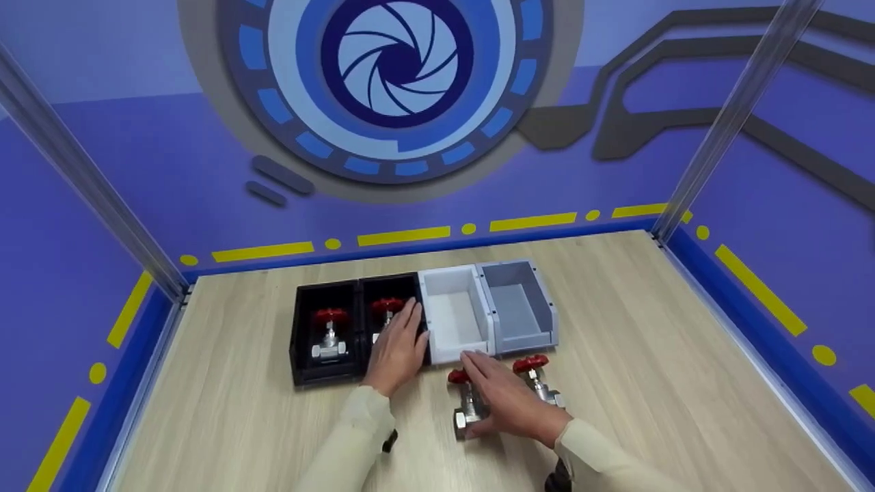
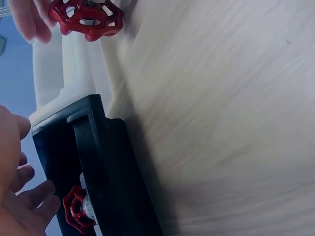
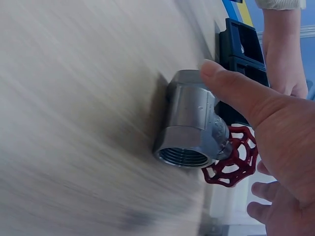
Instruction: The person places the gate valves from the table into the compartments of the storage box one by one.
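Observation:
My left hand [image 1: 398,352] reaches over the second black bin [image 1: 389,279], its loosely bent fingers [image 2: 47,209] beside the red handwheel of a valve [image 1: 387,307]. It partly hides that valve. My right hand [image 1: 509,400] is at a metal valve [image 3: 189,115] on the table, which has a red handwheel [image 3: 235,160] and a threaded opening facing the camera. The right thumb [image 3: 236,88] lies against the valve's hex end, while the other fingers extend past the handwheel without closing round it. Another red-wheeled valve [image 1: 540,379] lies just right of this hand.
The left black bin [image 1: 299,335] holds one more valve [image 1: 329,338]. A white bin [image 1: 454,314] and a grey bin [image 1: 519,307] continue the row to the right. Wooden tabletop [image 1: 649,355] surrounds them, with blue printed walls [image 1: 137,184] at the back and sides.

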Available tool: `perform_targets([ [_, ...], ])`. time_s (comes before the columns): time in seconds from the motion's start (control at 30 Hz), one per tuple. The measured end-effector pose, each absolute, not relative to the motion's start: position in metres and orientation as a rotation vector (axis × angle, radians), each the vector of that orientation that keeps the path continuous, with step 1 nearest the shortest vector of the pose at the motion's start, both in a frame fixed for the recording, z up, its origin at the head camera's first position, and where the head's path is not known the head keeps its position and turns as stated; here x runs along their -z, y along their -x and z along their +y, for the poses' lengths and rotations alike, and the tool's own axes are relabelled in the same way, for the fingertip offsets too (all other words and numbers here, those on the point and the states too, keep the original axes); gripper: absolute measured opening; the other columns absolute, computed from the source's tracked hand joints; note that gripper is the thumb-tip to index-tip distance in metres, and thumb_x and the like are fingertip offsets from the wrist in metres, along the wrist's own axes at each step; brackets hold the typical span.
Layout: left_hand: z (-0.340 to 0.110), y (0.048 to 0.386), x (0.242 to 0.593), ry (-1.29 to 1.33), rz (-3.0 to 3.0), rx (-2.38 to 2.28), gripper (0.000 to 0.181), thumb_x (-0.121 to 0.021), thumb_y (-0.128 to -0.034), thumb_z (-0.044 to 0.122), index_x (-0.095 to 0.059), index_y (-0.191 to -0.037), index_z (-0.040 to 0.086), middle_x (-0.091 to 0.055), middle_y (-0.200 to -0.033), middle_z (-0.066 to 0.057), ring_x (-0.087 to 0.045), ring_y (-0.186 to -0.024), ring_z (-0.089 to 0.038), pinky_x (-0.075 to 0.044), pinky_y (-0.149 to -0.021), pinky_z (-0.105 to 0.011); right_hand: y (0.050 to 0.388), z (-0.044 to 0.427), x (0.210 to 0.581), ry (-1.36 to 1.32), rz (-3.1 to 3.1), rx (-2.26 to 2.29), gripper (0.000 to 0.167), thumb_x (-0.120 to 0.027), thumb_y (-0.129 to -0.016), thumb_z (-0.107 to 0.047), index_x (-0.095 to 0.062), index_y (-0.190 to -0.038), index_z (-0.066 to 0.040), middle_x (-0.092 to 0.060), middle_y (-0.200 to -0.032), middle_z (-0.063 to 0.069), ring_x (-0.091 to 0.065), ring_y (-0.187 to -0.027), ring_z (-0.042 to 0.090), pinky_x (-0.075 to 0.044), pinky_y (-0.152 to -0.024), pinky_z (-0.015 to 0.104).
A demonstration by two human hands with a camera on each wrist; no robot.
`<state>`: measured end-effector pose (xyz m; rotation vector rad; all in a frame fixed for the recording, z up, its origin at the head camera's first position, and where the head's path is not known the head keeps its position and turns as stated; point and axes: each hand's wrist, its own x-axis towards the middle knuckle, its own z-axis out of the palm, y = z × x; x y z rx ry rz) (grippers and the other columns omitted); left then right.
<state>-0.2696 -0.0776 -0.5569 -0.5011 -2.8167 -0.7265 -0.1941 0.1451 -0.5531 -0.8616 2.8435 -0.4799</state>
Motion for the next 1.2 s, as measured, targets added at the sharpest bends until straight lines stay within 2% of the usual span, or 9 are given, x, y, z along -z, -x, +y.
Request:
perform_targets([
  [0.2,-0.075,0.271,0.555,0.497,-2.844,0.736,0.054,-0.051,-0.0995,0.028,-0.039,-0.148,0.006,-0.035,-0.156,-0.009,-0.043,-0.137,-0.035,-0.037,-0.111,-0.051,0.192,0.147,0.557,0.855,2.853,0.482,0.125,-0.083,-0.062,-0.055,-0.017,-0.154,-0.002,-0.023,-0.158,0.020,-0.028,-0.144,0.038,-0.030,-0.114,0.052],
  [0.53,-0.068,0.274,0.554,0.553,-2.789,0.661,0.054,-0.056,-0.0971,0.026,-0.044,-0.145,0.004,-0.041,-0.152,-0.010,-0.048,-0.132,-0.031,-0.042,-0.106,-0.047,0.189,0.147,0.563,0.763,2.819,0.469,0.127,-0.085,-0.061,-0.054,-0.013,-0.156,-0.009,-0.020,-0.161,0.015,-0.024,-0.146,0.036,-0.031,-0.113,0.057],
  [0.8,-0.065,0.274,0.555,0.553,-2.808,0.666,0.052,-0.055,-0.0976,0.026,-0.044,-0.144,0.005,-0.041,-0.153,-0.009,-0.048,-0.132,-0.033,-0.042,-0.105,-0.048,0.187,0.145,0.571,0.862,2.884,0.455,0.129,-0.087,-0.059,-0.053,-0.014,-0.155,-0.005,-0.024,-0.159,0.016,-0.027,-0.145,0.035,-0.029,-0.115,0.052],
  [1.2,-0.062,0.274,0.556,0.526,-2.866,0.734,0.055,-0.052,-0.0992,0.028,-0.039,-0.148,0.007,-0.036,-0.156,-0.007,-0.043,-0.138,-0.028,-0.040,-0.109,-0.046,0.185,0.139,0.578,0.897,2.942,0.354,0.130,-0.088,-0.057,-0.049,-0.015,-0.155,-0.004,-0.024,-0.159,0.015,-0.029,-0.145,0.033,-0.030,-0.115,0.050],
])
